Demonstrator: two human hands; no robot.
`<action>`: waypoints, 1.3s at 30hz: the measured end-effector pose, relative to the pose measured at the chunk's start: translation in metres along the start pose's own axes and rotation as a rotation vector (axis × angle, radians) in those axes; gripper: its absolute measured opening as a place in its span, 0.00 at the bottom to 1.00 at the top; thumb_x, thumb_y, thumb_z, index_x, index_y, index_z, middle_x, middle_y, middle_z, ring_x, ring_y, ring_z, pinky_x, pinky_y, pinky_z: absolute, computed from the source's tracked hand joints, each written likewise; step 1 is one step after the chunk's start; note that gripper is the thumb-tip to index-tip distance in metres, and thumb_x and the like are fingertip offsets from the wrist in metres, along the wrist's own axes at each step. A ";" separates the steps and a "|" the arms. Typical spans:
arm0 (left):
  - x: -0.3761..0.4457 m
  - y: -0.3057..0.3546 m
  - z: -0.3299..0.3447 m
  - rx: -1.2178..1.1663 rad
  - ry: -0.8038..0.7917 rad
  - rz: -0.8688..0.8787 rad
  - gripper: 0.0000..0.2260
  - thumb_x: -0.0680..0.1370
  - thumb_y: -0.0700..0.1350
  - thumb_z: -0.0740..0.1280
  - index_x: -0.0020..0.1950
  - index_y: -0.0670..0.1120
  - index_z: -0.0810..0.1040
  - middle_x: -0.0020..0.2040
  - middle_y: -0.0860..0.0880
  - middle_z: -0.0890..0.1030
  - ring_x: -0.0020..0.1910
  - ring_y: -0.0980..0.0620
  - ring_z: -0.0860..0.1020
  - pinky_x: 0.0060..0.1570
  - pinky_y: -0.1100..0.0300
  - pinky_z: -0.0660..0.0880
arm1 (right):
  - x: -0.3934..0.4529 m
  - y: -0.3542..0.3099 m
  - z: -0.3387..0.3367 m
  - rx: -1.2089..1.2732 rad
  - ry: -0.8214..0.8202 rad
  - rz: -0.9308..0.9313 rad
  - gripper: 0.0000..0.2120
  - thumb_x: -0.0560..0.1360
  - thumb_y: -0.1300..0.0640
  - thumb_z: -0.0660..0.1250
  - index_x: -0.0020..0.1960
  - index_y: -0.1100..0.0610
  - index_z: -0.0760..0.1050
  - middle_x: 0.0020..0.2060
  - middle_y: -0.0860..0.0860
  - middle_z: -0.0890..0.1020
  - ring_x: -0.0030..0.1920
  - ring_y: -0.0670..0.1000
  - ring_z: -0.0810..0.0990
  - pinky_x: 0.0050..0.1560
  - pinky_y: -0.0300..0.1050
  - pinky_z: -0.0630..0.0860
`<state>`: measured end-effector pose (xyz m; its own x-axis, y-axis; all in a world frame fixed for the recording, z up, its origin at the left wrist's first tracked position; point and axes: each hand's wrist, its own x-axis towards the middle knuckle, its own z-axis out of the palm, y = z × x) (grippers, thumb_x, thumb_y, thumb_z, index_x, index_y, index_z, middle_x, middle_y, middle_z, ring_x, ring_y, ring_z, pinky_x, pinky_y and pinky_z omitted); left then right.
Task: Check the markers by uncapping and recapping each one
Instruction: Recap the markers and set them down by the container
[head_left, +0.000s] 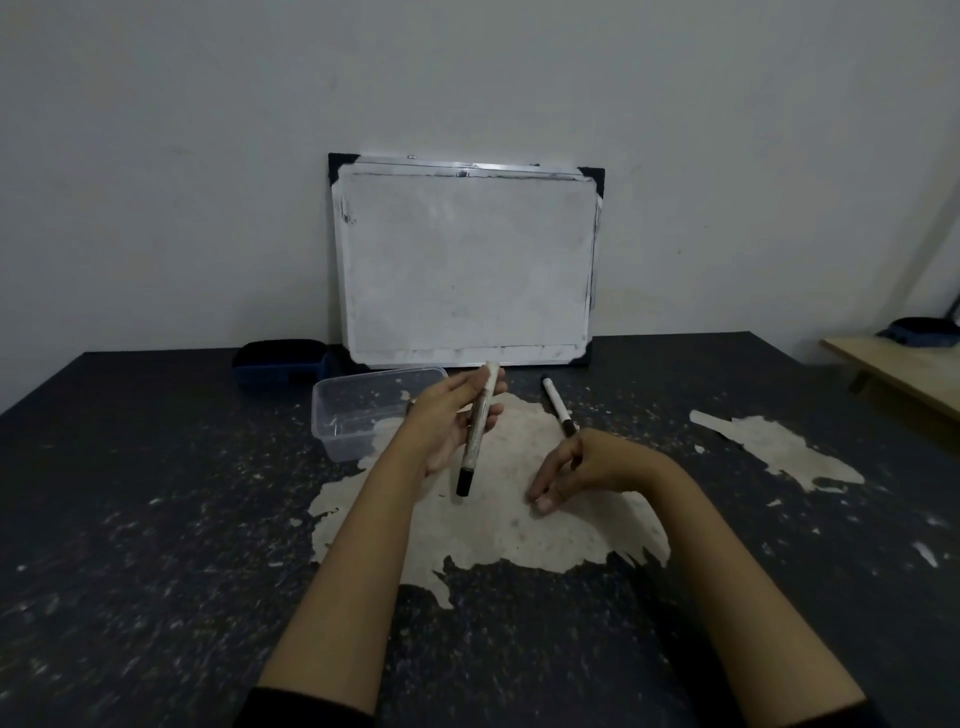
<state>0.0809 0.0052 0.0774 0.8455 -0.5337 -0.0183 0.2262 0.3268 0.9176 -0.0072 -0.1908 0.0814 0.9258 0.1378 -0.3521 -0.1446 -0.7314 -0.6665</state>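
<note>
My left hand holds a white marker with a black cap pointing down toward me; the cap is on. My right hand hovers just above the table to the right of that marker, fingers loosely spread and holding nothing. A second capped white marker lies on the table beyond my right hand, its black cap at the near end.
A clear plastic container stands left of my left hand. A whiteboard leans on the wall behind, with a dark blue eraser at its left. The dark table has worn pale patches. A wooden surface is at far right.
</note>
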 end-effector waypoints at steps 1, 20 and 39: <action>0.000 -0.001 0.000 0.008 -0.002 -0.001 0.11 0.80 0.46 0.64 0.57 0.41 0.80 0.48 0.48 0.83 0.35 0.55 0.81 0.39 0.63 0.80 | 0.001 0.000 -0.001 0.008 0.006 0.010 0.12 0.66 0.52 0.81 0.49 0.48 0.88 0.50 0.41 0.87 0.54 0.37 0.79 0.53 0.31 0.69; -0.001 -0.006 0.011 0.078 -0.054 -0.010 0.11 0.79 0.45 0.64 0.58 0.42 0.79 0.49 0.45 0.82 0.37 0.54 0.81 0.40 0.63 0.79 | 0.034 -0.046 -0.006 0.890 0.777 -0.309 0.12 0.74 0.52 0.75 0.53 0.59 0.84 0.48 0.55 0.88 0.43 0.54 0.79 0.41 0.49 0.73; -0.004 0.003 0.004 0.246 -0.059 -0.006 0.12 0.80 0.48 0.64 0.57 0.43 0.80 0.48 0.48 0.83 0.36 0.54 0.78 0.39 0.63 0.77 | 0.021 -0.036 -0.014 0.365 0.606 -0.483 0.10 0.77 0.57 0.72 0.58 0.54 0.84 0.45 0.50 0.88 0.48 0.45 0.86 0.48 0.37 0.82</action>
<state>0.0765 0.0058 0.0821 0.8134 -0.5817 -0.0073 0.1001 0.1276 0.9868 0.0224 -0.1714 0.1072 0.9267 -0.0779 0.3676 0.3064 -0.4095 -0.8593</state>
